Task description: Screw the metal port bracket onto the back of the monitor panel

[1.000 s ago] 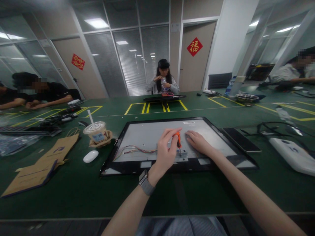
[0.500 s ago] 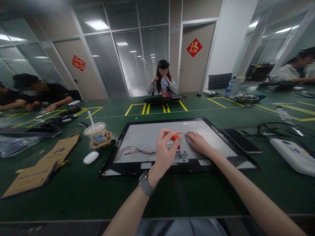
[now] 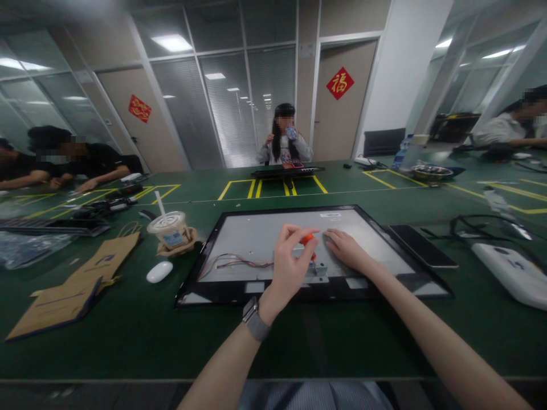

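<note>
So the left hand [image 3: 291, 259] is pinching an orange screwdriver [image 3: 307, 239] at the metal bracket [image 3: 320, 270], the right hand [image 3: 344, 249] lies flat, fingers loosely out, on the panel [image 3: 239, 230] near the bench [image 3: 342, 341]'s front edge, and any tilt could make the tip slip and scratch it.

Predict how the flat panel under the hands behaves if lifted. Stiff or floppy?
The panel is probably stiff: straight edges, with a black frame around the sheet. Likely awkward one-handed, since it's broad and thin. The wires lying across it curve loosely, so they may flop or snag when it tilts.
</note>
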`<state>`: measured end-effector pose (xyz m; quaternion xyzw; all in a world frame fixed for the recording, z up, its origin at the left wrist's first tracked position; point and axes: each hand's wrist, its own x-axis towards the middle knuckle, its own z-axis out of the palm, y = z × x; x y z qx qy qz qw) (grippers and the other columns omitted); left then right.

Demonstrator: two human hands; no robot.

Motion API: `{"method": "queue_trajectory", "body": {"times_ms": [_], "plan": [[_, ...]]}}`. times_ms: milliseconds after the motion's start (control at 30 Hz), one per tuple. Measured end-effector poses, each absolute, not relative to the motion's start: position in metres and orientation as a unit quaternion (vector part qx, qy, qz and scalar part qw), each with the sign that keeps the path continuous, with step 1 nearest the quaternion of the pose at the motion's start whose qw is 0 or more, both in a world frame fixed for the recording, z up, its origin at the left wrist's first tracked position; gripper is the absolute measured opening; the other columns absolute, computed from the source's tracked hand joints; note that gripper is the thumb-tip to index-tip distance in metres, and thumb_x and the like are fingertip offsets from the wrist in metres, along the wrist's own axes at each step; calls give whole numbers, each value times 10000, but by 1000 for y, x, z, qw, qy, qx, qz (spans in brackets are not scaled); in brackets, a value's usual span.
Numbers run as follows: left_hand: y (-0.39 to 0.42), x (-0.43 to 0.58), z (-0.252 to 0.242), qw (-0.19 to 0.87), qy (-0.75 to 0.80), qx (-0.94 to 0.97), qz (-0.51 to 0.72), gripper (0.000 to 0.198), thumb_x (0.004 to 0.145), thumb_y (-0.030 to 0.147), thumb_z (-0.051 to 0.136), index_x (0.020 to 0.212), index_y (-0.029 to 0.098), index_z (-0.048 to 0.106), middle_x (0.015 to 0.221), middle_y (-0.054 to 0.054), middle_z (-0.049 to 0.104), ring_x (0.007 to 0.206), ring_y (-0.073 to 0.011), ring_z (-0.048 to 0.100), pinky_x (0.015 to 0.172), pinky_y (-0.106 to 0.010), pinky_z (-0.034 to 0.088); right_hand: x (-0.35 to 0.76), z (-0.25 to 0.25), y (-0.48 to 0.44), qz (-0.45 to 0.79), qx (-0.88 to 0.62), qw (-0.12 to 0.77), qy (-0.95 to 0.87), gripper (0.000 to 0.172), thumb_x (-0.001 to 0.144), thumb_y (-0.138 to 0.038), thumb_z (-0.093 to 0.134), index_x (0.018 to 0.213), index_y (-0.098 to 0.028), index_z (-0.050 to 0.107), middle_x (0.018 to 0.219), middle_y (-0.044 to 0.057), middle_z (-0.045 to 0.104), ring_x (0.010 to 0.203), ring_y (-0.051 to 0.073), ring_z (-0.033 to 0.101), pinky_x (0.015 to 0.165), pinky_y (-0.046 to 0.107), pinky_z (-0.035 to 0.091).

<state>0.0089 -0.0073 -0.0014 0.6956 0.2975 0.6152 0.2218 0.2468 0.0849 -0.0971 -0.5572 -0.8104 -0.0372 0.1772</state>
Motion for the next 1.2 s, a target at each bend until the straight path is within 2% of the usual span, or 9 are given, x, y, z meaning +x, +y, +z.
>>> {"method": "queue_trajectory", "body": {"times_ms": [133,300,400,600,700,933,1000,1100,1200], "plan": [[-9,9,-1,218,294,693,620,182,958,262,633,1095,224,747,964,-27,558,843,-139,583,829,-284,512,247,-98,85,-31,-552,185,-812,391,995,-252,444,1328,-148,621,1399,187,618,1281,308,586,1081,469,460],[-10,8,2,230,276,706,610,304,1029,212,459,1216,211,699,1067,-71,626,978,-169,618,884,-309,506,247,-97,86,-28,-556,179,-811,391,997,-258,442,1331,-159,620,1404,181,616,1299,306,573,1086,459,456],[-8,7,1,224,270,702,619,263,995,209,540,1199,214,706,1034,-61,640,937,-167,623,863,-311,513,247,-97,86,-29,-559,176,-810,394,995,-258,443,1334,-159,618,1408,179,614,1295,306,576,1088,456,452],[-4,8,-3,218,290,678,639,103,884,247,729,977,206,743,895,-11,566,799,-137,576,792,-282,507,248,-100,88,-35,-555,175,-813,416,996,-253,424,1344,-116,605,1409,203,607,1291,315,576,1089,456,450],[-4,9,-5,227,303,665,645,112,858,259,761,937,193,719,894,-10,553,793,-138,570,777,-278,499,249,-100,89,-32,-554,176,-813,409,993,-259,433,1346,-144,605,1409,192,609,1284,312,582,1080,460,458],[-6,11,-3,335,270,666,610,266,1020,245,485,1224,203,651,1099,-88,671,1009,-183,648,907,-320,524,248,-99,88,-38,-552,179,-814,404,997,-265,424,1336,-154,614,1402,182,616,1280,309,586,1082,461,459],[-5,10,-3,334,270,667,609,246,1005,260,524,1183,206,685,1127,-92,663,1051,-194,640,909,-319,524,247,-99,88,-39,-554,175,-813,407,998,-261,417,1336,-146,613,1403,181,615,1284,303,583,1090,453,453],[-3,8,-2,277,295,658,635,139,906,291,693,1002,211,753,1034,-64,622,941,-178,619,843,-300,525,247,-99,88,-34,-559,168,-811,409,994,-258,426,1342,-148,610,1410,180,611,1297,299,574,1091,449,452],[-3,5,2,270,309,644,645,130,932,277,651,959,204,754,936,-47,624,855,-160,615,814,-294,520,248,-99,87,-30,-562,172,-809,411,994,-262,430,1354,-171,604,1424,171,603,1302,299,570,1081,456,461]]}}
